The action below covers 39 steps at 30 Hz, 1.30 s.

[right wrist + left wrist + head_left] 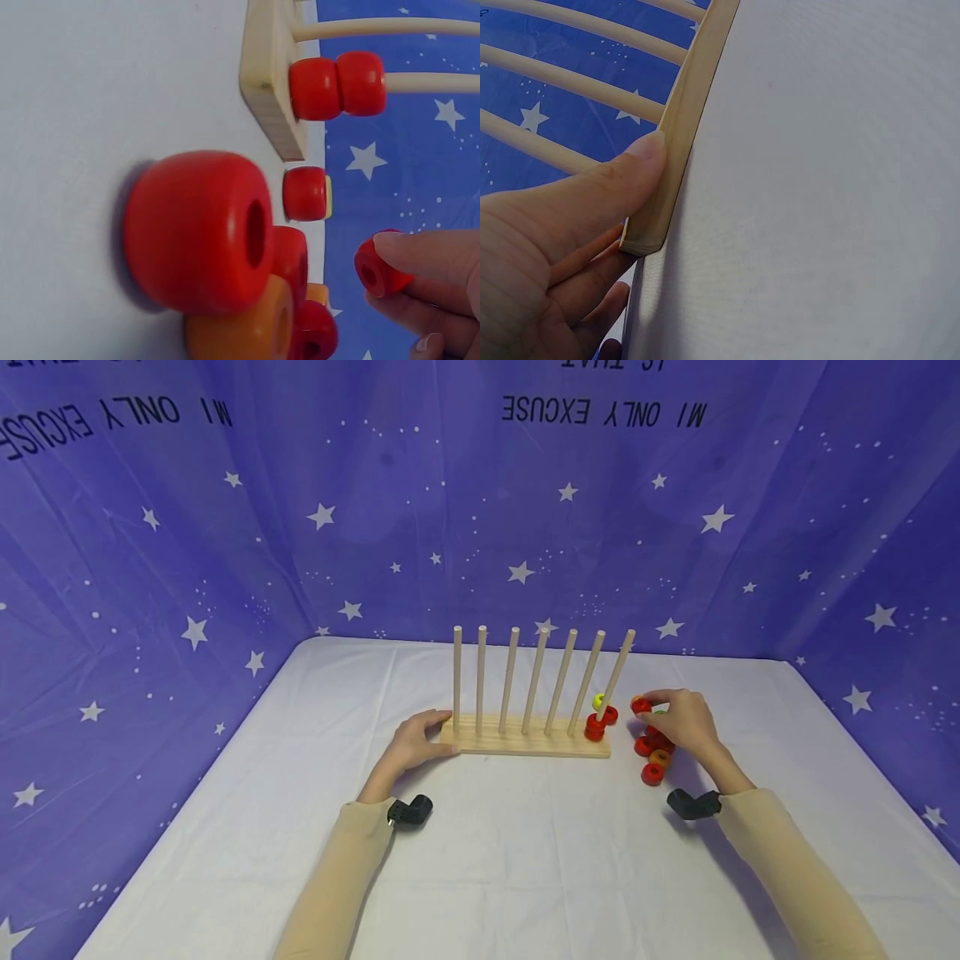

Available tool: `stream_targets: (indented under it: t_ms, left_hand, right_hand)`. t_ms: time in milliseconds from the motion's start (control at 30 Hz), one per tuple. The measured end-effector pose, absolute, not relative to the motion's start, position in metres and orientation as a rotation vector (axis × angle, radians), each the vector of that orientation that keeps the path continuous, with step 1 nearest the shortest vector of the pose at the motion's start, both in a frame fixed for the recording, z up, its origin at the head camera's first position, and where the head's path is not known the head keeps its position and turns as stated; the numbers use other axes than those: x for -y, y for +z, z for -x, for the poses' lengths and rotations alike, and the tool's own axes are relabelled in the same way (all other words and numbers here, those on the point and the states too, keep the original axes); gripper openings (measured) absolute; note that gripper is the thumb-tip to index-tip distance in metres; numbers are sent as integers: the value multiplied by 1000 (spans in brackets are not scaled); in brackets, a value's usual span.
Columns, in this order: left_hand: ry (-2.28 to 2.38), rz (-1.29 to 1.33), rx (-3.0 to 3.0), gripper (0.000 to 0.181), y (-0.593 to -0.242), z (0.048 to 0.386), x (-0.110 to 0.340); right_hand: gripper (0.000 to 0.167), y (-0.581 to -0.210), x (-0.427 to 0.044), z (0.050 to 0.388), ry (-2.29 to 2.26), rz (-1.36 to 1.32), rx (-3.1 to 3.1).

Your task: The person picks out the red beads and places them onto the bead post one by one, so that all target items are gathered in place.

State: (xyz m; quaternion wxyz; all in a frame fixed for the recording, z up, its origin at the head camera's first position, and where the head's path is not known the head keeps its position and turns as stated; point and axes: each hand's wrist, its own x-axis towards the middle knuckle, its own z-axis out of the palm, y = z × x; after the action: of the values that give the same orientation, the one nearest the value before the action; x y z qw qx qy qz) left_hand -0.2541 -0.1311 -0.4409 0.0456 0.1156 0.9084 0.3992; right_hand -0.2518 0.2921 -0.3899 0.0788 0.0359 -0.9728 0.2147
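Note:
A wooden peg rack [525, 746] with a row of several upright pegs stands on the table. My left hand [411, 745] grips the rack's left end, the thumb [649, 154] lying on the front edge of the base and the other fingers behind it. Two red beads [361, 84] are stacked at the bottom of the rightmost peg. To the right of the rack, my right hand [686, 724] pinches a red bead [373, 271] between thumb and fingers, raised above the table. The bead's hole shows in the right wrist view.
Loose red and orange beads [652, 774] lie in a cluster below my right hand, which partly hides them. Behind the rack's right end lie a yellow bead [597, 702] and a red bead [611, 716]. A blue star-patterned curtain [480, 527] hangs behind the white-covered table [525, 860].

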Motion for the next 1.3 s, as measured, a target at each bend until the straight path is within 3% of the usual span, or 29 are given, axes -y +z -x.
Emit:
stream_targets:
  t_ms: [1300]
  left_hand:
    - [1242, -368, -2757, 68, -437, 250, 131]
  right_hand:
    - [33, -334, -268, 231, 629, -263, 2430]
